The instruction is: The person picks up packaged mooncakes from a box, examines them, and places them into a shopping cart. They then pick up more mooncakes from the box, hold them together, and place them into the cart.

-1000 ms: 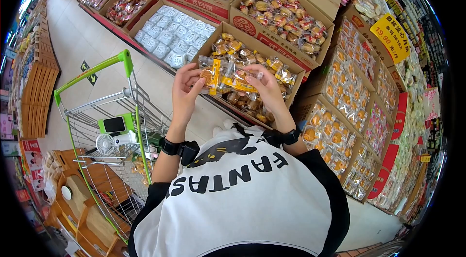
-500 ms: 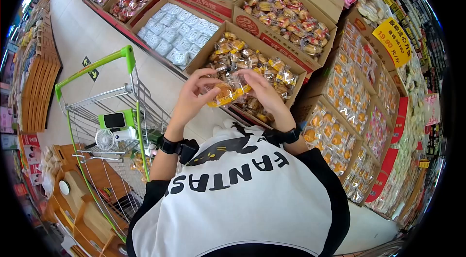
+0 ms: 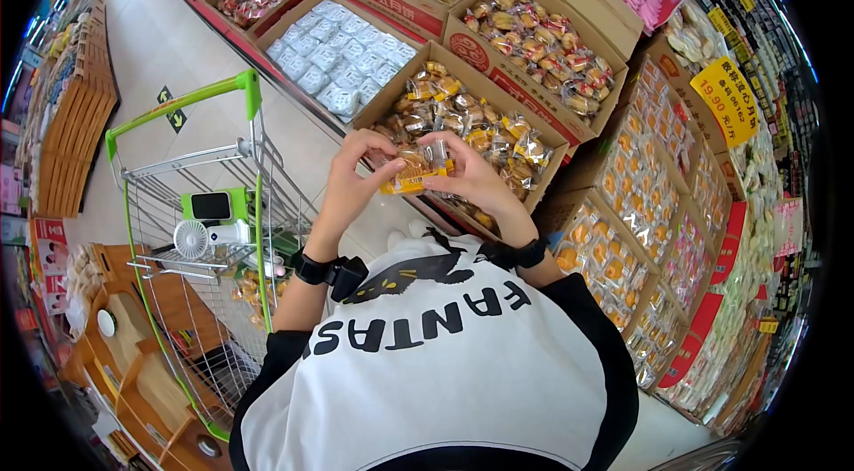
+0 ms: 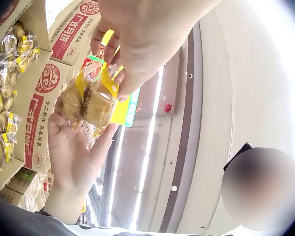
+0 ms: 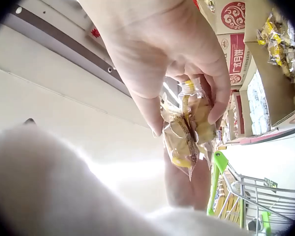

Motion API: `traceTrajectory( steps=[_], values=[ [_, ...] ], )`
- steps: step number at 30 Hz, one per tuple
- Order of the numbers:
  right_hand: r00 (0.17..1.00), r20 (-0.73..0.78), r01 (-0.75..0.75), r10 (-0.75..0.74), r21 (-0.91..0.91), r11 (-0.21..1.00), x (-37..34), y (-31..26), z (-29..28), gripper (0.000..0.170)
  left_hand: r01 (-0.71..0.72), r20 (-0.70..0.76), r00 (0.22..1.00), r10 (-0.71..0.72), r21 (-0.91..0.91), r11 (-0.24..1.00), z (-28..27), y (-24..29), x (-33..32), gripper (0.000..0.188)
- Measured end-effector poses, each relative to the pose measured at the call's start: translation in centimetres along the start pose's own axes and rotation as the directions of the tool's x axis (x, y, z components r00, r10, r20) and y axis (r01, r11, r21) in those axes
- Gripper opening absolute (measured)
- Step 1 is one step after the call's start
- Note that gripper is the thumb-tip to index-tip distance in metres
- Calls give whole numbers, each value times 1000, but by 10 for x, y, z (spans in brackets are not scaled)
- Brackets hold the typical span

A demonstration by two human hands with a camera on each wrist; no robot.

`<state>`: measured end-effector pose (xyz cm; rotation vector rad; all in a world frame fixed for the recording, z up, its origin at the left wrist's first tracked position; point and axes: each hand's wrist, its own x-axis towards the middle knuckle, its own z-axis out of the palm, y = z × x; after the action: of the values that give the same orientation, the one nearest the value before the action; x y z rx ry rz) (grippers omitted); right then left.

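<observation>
The left hand (image 3: 356, 170) and right hand (image 3: 480, 176) pinch bagged cakes (image 3: 412, 173) with bent fingers, up in the air by a big box (image 3: 398, 92) of more. A cart (image 3: 182, 110) stands on the shop's pale tile floor (image 3: 135, 48).

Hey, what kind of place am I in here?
Most likely a supermarket: there's a green-handled shopping cart, a yellow price sign, and open cardboard boxes of wrapped pastries.

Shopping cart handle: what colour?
Bright green; the cart handle shows best in the head view.
</observation>
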<state>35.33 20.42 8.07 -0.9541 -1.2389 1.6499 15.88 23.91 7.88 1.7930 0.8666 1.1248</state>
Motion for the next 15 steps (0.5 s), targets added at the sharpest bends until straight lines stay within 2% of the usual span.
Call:
traceTrajectory(
  steps=[1, 3, 6, 7, 8, 9, 11, 14, 15],
  values=[
    [1000, 11, 0, 0, -4, 1000, 2, 1, 1, 52, -7, -1, 1000, 8, 47, 999, -2, -2, -3, 23],
    [1000, 5, -21, 22, -140, 990, 6, 3, 5, 50, -15, -15, 1000, 16, 99, 995, -6, -4, -8, 26],
    [999, 40, 39, -35, -107, 993, 13, 1, 18, 49, 29, -144, 989, -25, 26, 999, -10, -2, -18, 29],
    [998, 50, 40, -39, -35, 999, 17, 4, 23, 48, 110, -138, 983, -123, -99, 989, -13, -1, -22, 30],
    [997, 68, 41, -38, -38, 998, 21, 5, 27, 48, 186, -122, 969, -217, -224, 957, -16, 0, -26, 31],
    [996, 93, 17, -18, 17, 1000, 26, 7, 32, 48, 182, -141, 966, -216, -220, 958, -20, 1, -31, 31],
    [993, 119, 14, -24, 89, 996, 37, 16, 42, 47, 318, -31, 939, -342, -295, 901, -31, 1, -43, 31],
    [973, 228, 16, -22, 25, 1000, 54, 15, 59, 46, 312, -104, 930, -354, -289, 905, -46, 11, -61, 33],
    [966, 255, -58, 46, 43, 997, 57, 12, 67, 46, 292, -139, 927, -349, -319, 902, -51, 7, -70, 39]
  ],
)
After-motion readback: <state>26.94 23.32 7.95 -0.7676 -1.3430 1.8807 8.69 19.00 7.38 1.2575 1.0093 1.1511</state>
